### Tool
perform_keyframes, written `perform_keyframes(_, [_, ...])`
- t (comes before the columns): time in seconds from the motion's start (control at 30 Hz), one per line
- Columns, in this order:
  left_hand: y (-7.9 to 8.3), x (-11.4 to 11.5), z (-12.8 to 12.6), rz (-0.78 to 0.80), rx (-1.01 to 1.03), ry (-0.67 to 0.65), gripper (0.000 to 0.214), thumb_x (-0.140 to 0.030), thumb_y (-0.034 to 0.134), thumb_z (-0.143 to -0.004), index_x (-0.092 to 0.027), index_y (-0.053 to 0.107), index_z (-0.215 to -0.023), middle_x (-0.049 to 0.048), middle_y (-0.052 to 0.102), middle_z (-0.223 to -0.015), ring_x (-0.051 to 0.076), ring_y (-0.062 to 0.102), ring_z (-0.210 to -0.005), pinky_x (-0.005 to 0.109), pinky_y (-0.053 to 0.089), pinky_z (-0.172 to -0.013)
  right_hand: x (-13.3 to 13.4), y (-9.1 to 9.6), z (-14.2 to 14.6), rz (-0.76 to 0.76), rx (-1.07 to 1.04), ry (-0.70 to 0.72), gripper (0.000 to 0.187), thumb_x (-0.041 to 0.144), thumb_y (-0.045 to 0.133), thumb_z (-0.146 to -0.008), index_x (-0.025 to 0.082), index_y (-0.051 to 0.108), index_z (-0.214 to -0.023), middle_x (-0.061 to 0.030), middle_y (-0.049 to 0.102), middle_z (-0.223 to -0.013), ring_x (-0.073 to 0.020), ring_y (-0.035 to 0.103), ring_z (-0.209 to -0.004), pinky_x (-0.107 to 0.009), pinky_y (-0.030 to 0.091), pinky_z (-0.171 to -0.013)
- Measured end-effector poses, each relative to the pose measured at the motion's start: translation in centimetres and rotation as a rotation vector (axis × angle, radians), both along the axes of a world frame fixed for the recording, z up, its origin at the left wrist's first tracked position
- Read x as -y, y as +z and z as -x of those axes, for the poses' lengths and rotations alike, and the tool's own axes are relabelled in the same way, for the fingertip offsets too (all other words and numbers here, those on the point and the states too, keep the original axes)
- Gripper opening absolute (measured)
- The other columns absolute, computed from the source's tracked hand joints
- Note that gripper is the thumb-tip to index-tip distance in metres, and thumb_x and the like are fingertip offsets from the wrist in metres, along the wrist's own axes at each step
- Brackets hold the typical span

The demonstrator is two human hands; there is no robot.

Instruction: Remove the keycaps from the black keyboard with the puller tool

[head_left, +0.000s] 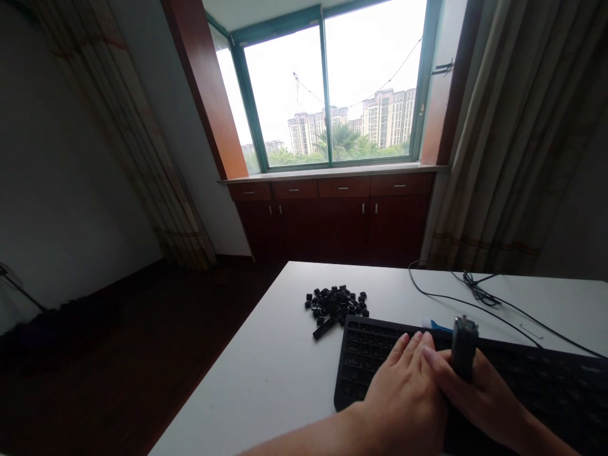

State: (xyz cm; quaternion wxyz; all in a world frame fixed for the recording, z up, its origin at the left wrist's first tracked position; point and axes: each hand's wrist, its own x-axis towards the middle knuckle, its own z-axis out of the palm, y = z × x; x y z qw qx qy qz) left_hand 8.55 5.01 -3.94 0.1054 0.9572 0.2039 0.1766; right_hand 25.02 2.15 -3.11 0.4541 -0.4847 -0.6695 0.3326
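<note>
A black keyboard point(365, 354) with its keycaps taken off lies at the near edge of a white table point(266, 373). My left hand point(403, 392) rests flat on the keyboard's left half, fingers stretched out together. My right hand point(479, 396) is closed around a small dark upright tool point(464, 348) with a metal top, held just over the keyboard's middle and touching my left fingertips. A pile of several loose black keycaps point(336, 303), with one long bar key at its near side, lies on the table just beyond the keyboard's left corner.
A black cable point(479, 292) runs across the table's far right. Beyond the table stand a dark wood cabinet point(332, 215) under a window, curtains on both sides, and dark wooden floor to the left.
</note>
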Motion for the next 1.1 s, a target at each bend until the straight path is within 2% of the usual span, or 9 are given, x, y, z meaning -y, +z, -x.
perform_keyframes(0.2, [0.74,0.19,0.04,0.047,-0.026,-0.001,0.06,-0.034,0.033,-0.103,-0.004,0.023,-0.155,0.0266,0.028,-0.161,0.033,0.021,-0.153,0.048,0.018,-0.127,0.13,0.26,0.15,-0.009,0.005,-0.002,0.054,0.052,0.053,-0.097,0.016,0.063,-0.058,-0.0013,0.056,-0.054,-0.0134,0.048,-0.051,-0.023,0.046,-0.052])
perform_keyframes(0.3, [0.65,0.18,-0.02,0.039,-0.045,0.002,0.061,-0.032,0.033,-0.102,-0.004,0.023,-0.155,0.0269,0.029,-0.16,0.034,0.02,-0.153,0.051,0.018,-0.126,0.12,0.19,0.12,-0.008,-0.006,-0.003,0.052,0.051,0.056,-0.096,0.016,0.061,-0.058,-0.0005,0.053,-0.054,-0.0131,0.046,-0.052,-0.024,0.045,-0.052])
perform_keyframes(0.5, [0.3,0.07,-0.18,0.015,-0.064,0.002,0.064,-0.031,0.036,-0.099,-0.002,0.024,-0.154,0.0272,0.029,-0.16,0.036,0.021,-0.153,0.053,0.02,-0.126,0.01,-0.17,0.05,0.005,-0.022,-0.049,0.053,0.05,0.05,-0.099,0.016,0.056,-0.059,-0.0001,0.048,-0.054,-0.0128,0.041,-0.052,-0.025,0.04,-0.049])
perform_keyframes(0.87, [0.34,0.1,-0.13,0.007,-0.061,0.0,0.067,-0.031,0.038,-0.098,-0.004,0.019,-0.156,0.0265,0.029,-0.161,0.035,0.021,-0.153,0.053,0.022,-0.125,0.12,0.63,0.37,-0.021,-0.036,-0.025,0.053,0.052,0.053,-0.097,0.016,0.064,-0.06,-0.0013,0.055,-0.054,-0.0139,0.049,-0.051,-0.025,0.048,-0.054])
perform_keyframes(1.1, [0.26,0.05,-0.19,0.001,-0.065,0.003,0.066,-0.03,0.04,-0.097,-0.005,0.02,-0.156,0.0261,0.027,-0.161,0.035,0.02,-0.153,0.052,0.021,-0.126,0.14,0.6,0.24,-0.021,-0.013,0.0,0.054,0.052,0.052,-0.097,0.017,0.058,-0.057,-0.0008,0.053,-0.055,-0.0136,0.047,-0.053,-0.025,0.046,-0.054])
